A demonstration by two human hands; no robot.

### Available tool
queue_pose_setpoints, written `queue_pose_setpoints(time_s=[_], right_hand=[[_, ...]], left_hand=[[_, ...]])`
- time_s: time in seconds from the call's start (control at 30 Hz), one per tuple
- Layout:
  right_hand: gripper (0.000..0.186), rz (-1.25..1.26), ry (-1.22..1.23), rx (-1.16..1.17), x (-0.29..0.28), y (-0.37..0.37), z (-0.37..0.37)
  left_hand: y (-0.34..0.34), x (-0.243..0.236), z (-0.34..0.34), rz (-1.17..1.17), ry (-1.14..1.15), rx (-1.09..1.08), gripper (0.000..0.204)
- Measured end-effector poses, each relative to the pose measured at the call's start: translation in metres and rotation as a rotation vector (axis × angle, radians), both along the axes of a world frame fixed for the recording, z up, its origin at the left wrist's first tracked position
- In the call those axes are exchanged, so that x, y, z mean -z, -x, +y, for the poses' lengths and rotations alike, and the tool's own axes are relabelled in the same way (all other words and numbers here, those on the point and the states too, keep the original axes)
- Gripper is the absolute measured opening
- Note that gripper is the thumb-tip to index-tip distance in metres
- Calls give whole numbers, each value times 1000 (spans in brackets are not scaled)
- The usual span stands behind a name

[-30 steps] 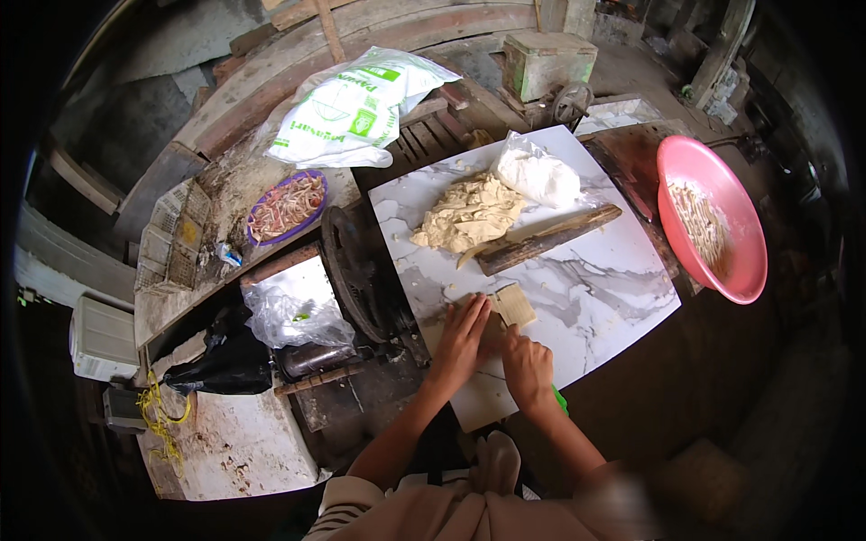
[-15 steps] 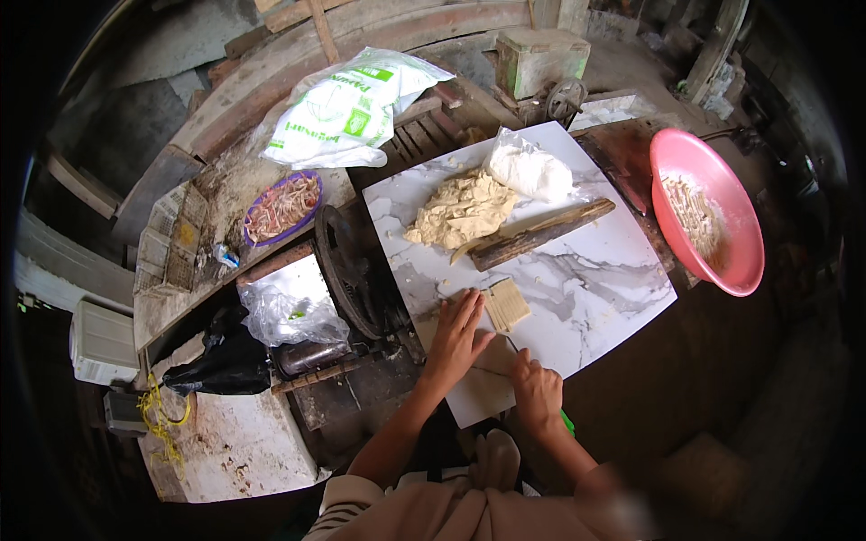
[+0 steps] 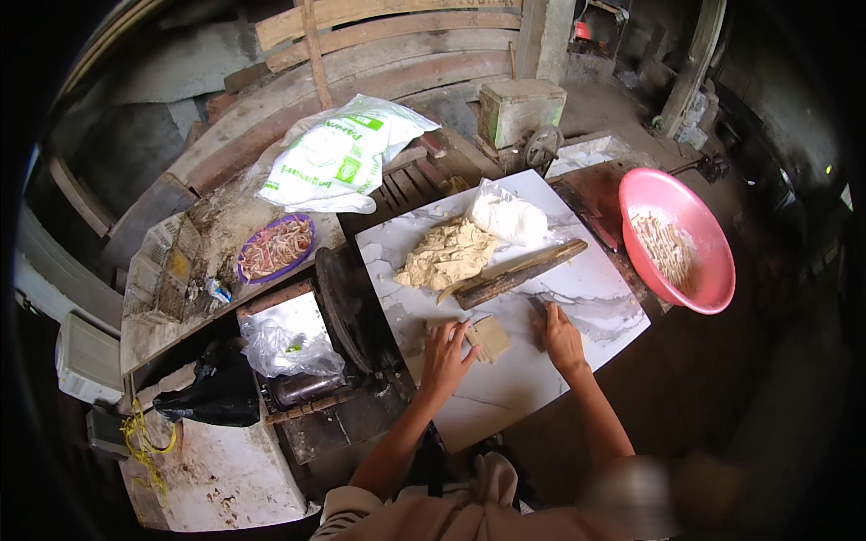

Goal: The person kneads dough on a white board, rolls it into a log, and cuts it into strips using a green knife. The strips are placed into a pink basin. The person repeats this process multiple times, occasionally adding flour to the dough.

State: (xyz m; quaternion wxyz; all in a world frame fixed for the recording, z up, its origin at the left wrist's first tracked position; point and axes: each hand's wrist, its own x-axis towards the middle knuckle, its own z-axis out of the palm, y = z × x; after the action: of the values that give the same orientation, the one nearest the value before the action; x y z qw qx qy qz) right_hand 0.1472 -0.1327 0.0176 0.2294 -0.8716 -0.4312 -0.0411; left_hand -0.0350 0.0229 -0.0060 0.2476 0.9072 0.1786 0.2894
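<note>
A flat piece of pale dough (image 3: 492,337) with cut strips along its left side lies on the marble-patterned board. My left hand (image 3: 444,357) rests at those strips, fingers spread and touching the dough's left part. To the right of it, my right hand (image 3: 564,341) is closed around a knife (image 3: 539,309); its dark blade points away from me and stands clear of the dough, while the handle is hidden in my grip. Farther back are a big rough lump of dough (image 3: 448,254), a worn wooden rod (image 3: 521,273) and a clear bag of white powder (image 3: 510,216).
A pink basin (image 3: 722,287) with floured strips stands right of the board (image 3: 577,361). At left are a purple-rimmed tray (image 3: 310,240) of strips, a machine with a dark wheel (image 3: 338,307), a black bag (image 3: 212,388) and a white-green sack (image 3: 338,162).
My right hand with the knife has moved away from the dough, up and to the right. My left fingers have spread beside the strips. The whole view has shifted slightly.
</note>
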Motion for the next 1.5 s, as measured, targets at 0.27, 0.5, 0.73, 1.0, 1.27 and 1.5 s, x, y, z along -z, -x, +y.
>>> queue_pose_setpoints(time_s=[0.27, 0.5, 0.73, 1.0, 1.27, 1.5], right_hand=[[43, -169, -27, -256, 0, -23, 24], [38, -127, -90, -639, 17, -22, 38], [36, 178, -41, -702, 19, -30, 56], [28, 265, -64, -703, 31, -35, 72], [15, 319, -136, -721, 28, -36, 76], [13, 588, -210, -732, 25, -34, 71]], left_hand=[[-29, 0, -17, 57, 0, -153, 37], [-47, -2, -35, 132, 2, -359, 28], [-56, 7, -24, 164, 136, -398, 20], [-59, 6, -21, 143, 115, -363, 19], [-64, -3, -27, 19, -51, -377, 14], [-51, 2, -26, -80, 87, -325, 11]])
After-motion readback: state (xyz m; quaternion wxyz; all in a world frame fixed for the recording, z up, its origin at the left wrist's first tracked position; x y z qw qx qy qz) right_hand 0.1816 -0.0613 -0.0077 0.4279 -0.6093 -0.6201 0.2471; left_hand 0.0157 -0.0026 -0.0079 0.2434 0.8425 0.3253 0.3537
